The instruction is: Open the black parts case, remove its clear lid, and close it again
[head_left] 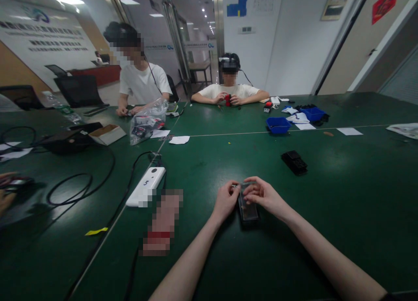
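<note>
A small dark rectangular case (248,209) with a clear lid lies on the green table (342,196) right in front of me. My left hand (226,200) is curled against its far left corner, fingers pinched on its edge. My right hand (265,195) rests over the case's far end, fingers bent down onto the lid. What lies inside the case is too dark to make out.
A black block (294,161) sits beyond my right hand. A white power bank (146,185) with black cables lies to the left. Blue trays (278,124) stand further back. Two people sit across the table, and another person's hand (6,192) is at the left edge.
</note>
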Available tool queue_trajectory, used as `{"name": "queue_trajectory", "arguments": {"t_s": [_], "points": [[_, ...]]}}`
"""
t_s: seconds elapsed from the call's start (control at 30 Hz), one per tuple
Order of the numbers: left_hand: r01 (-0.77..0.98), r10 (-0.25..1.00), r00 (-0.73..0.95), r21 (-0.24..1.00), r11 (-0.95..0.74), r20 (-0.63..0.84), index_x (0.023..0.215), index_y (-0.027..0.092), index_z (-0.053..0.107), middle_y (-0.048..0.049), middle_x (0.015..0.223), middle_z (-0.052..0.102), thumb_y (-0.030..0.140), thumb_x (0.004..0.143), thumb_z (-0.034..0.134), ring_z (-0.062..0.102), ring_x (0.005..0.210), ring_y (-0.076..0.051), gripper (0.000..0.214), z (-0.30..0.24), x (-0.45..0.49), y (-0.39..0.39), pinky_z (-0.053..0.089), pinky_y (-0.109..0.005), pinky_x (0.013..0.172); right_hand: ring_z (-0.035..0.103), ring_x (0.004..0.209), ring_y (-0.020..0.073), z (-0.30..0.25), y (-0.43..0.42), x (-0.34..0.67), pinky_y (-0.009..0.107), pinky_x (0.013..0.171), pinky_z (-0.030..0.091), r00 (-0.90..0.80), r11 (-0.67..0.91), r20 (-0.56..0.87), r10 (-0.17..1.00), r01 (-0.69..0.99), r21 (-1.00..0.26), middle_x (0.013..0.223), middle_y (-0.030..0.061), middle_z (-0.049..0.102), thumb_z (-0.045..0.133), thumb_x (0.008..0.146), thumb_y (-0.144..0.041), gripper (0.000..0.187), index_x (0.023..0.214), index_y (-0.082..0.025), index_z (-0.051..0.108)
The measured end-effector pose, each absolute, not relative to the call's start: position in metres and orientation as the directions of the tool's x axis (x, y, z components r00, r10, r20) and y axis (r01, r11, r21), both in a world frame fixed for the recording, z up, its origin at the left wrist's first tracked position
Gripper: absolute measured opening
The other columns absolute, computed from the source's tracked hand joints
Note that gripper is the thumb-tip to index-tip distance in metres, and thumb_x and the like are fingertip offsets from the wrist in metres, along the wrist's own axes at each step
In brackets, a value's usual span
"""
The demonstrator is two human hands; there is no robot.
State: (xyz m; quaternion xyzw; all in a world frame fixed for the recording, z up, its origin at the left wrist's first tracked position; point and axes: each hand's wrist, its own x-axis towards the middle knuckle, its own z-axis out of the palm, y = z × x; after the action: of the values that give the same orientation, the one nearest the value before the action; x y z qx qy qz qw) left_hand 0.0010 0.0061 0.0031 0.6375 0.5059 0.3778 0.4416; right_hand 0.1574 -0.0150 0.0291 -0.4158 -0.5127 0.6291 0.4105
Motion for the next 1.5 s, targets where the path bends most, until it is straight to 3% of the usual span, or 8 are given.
{"name": "queue_trajectory", "arguments": {"t_s": [0.33, 0.53, 0.67, 0.87, 1.07, 1.2, 1.37, 1.5], "points": [[0.304, 0.977, 0.206, 0.946, -0.112, 0.049, 0.084, 0.012, 0.06, 0.0012, 0.055, 0.055, 0.033, 0.08, 0.049, 0.046, 0.048, -0.009, 0.024, 0.002, 0.001, 0.006, 0.032, -0.019, 0.047, 0.058, 0.074, 0.0134, 0.033, -0.016, 0.163, 0.029, 0.069, 0.045, -0.32, 0.061, -0.002, 0.948, 0.186, -0.981, 0.083, 0.0005, 0.06, 0.058, 0.071, -0.015, 0.037, 0.107, -0.02, 0.048], [0.283, 0.976, 0.207, 0.951, -0.123, 0.064, 0.082, 0.013, 0.06, 0.0003, 0.059, 0.057, 0.033, 0.08, 0.05, 0.048, 0.05, -0.01, 0.023, 0.003, 0.001, 0.007, 0.034, -0.019, 0.048, 0.049, 0.106, 0.0207, 0.029, -0.014, 0.168, 0.038, 0.089, 0.039, -0.274, 0.213, 0.1, 0.957, 0.423, -0.881, 0.11, 0.0063, 0.055, 0.06, 0.071, -0.018, 0.034, 0.105, -0.021, 0.054], [0.243, 0.978, 0.206, 0.966, -0.087, 0.037, 0.082, 0.014, 0.059, 0.0018, 0.058, 0.054, 0.033, 0.082, 0.046, 0.046, 0.044, -0.009, 0.023, 0.005, 0.001, 0.005, 0.035, -0.019, 0.044, 0.046, 0.113, 0.0207, 0.023, -0.012, 0.169, 0.039, 0.098, 0.033, -0.298, 0.228, 0.103, 0.949, 0.423, -0.877, 0.115, 0.007, 0.054, 0.06, 0.072, -0.019, 0.036, 0.107, -0.02, 0.053], [0.225, 0.979, 0.205, 0.973, -0.052, 0.004, 0.081, 0.015, 0.059, 0.0039, 0.051, 0.049, 0.039, 0.083, 0.043, 0.044, 0.041, -0.009, 0.029, 0.005, 0.0, 0.005, 0.033, -0.02, 0.043, 0.053, 0.105, 0.0199, 0.019, -0.011, 0.168, 0.039, 0.094, 0.039, -0.316, 0.134, 0.014, 0.949, 0.361, -0.923, 0.112, 0.0071, 0.057, 0.06, 0.071, -0.018, 0.039, 0.109, -0.019, 0.052], [0.322, 0.976, 0.203, 0.937, -0.138, 0.074, 0.082, 0.013, 0.06, 0.0056, 0.05, 0.046, 0.033, 0.072, 0.059, 0.042, 0.047, -0.009, 0.022, 0.005, 0.0, 0.005, 0.032, -0.02, 0.049, 0.056, 0.105, 0.0196, 0.018, -0.01, 0.169, 0.039, 0.094, 0.042, -0.31, 0.049, -0.037, 0.95, 0.265, -0.963, 0.115, 0.0081, 0.058, 0.062, 0.07, -0.018, 0.047, 0.115, -0.02, 0.049], [0.309, 0.977, 0.197, 0.941, -0.14, 0.081, 0.084, 0.013, 0.059, 0.0062, 0.051, 0.044, 0.033, 0.071, 0.06, 0.041, 0.048, -0.008, 0.023, 0.004, 0.0, 0.006, 0.032, -0.02, 0.049, 0.058, 0.104, 0.0217, 0.017, -0.01, 0.17, 0.04, 0.09, 0.045, -0.226, -0.043, -0.126, 0.966, 0.34, -0.939, 0.114, 0.0123, 0.06, 0.063, 0.07, -0.024, 0.053, 0.12, -0.016, 0.047], [0.267, 0.978, 0.194, 0.956, -0.122, 0.07, 0.086, 0.013, 0.058, 0.0051, 0.053, 0.048, 0.033, 0.072, 0.06, 0.043, 0.048, -0.009, 0.024, 0.002, 0.0, 0.006, 0.034, -0.02, 0.05, 0.061, 0.095, 0.0227, 0.014, -0.018, 0.166, 0.04, 0.086, 0.046, -0.213, 0.083, -0.025, 0.977, 0.484, -0.871, 0.105, 0.0124, 0.064, 0.051, 0.081, -0.032, 0.034, 0.108, -0.014, 0.057], [0.203, 0.978, 0.198, 0.973, -0.111, 0.07, 0.089, 0.014, 0.055, 0.0049, 0.054, 0.049, 0.034, 0.073, 0.059, 0.045, 0.047, -0.009, 0.026, 0.002, -0.001, 0.006, 0.036, -0.02, 0.048, 0.054, 0.109, 0.0234, 0.01, -0.025, 0.16, 0.04, 0.095, 0.04, -0.177, 0.141, 0.064, 0.982, 0.47, -0.871, 0.12, 0.0124, 0.058, 0.048, 0.083, -0.037, 0.043, 0.119, -0.016, 0.051]]}}
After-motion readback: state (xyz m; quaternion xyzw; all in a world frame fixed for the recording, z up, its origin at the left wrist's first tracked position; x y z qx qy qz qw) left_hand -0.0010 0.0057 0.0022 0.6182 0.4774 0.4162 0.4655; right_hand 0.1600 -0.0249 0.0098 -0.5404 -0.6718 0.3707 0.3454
